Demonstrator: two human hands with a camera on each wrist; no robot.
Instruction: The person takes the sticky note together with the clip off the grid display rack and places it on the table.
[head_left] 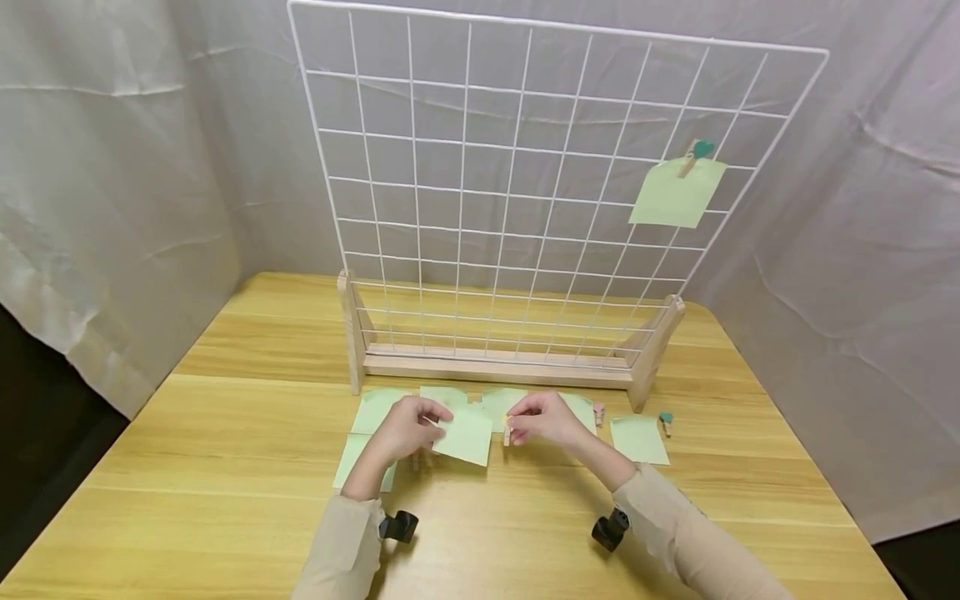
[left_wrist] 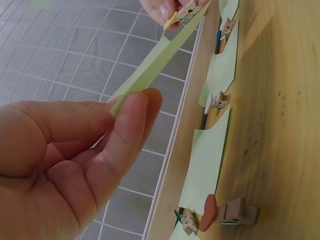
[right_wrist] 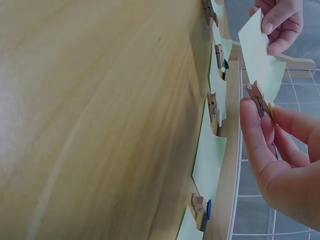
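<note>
My left hand (head_left: 405,429) pinches a pale green paper note (head_left: 467,437) between thumb and fingers, lifted above the tabletop. To its right, my right hand (head_left: 550,419) holds a small wooden clothespin (right_wrist: 258,97) with a yellow decoration by its fingertips. In the right wrist view the clothespin is at the note's near edge; whether it bites the paper I cannot tell. Another green note (head_left: 675,196) hangs high on the right of a white wire grid, held by a clothespin with a teal heart (head_left: 703,149).
Behind the hands the grid stands in a wooden base (head_left: 495,368). Several green notes lie along its front, including one at the right (head_left: 640,439). Small decorated clothespins lie among them, one with a teal heart (head_left: 667,423), another with an orange one (left_wrist: 209,212). Grey cloth (head_left: 112,167) surrounds the table.
</note>
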